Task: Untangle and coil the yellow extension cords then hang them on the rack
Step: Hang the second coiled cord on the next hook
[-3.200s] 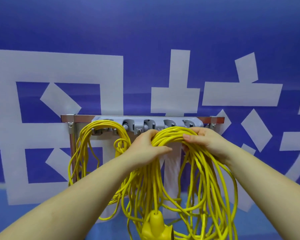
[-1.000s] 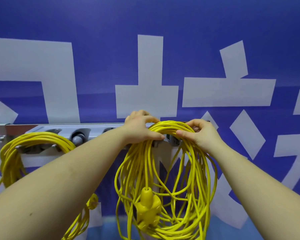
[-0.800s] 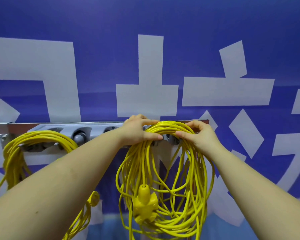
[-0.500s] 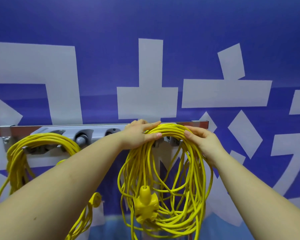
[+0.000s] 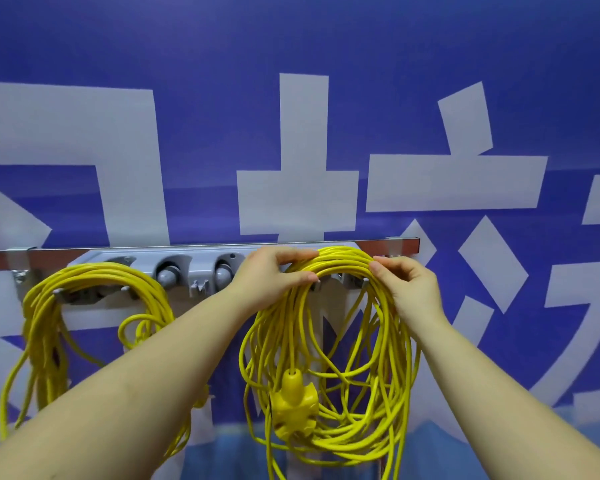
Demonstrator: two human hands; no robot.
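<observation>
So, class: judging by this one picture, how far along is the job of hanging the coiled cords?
Done: one coiled cord already hangs at the left end of the rack, untouched. In hand: the left hand and right hand hold the top of the second coil against the rack's right end. Left: letting go; whether it sits on a hook is hidden.

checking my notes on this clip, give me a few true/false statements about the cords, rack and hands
1. A coiled yellow cord already hangs on the rack's left end. True.
2. Both hands are on the right coil at its top. True.
3. The right coil's socket block lies on top of the rack. False: it dangles low inside the coil.
4. The right hand hangs free at the person's side. False: its fingers pinch the right coil's strands.
5. The left hand grips the left coil. False: it holds the right coil.
</observation>
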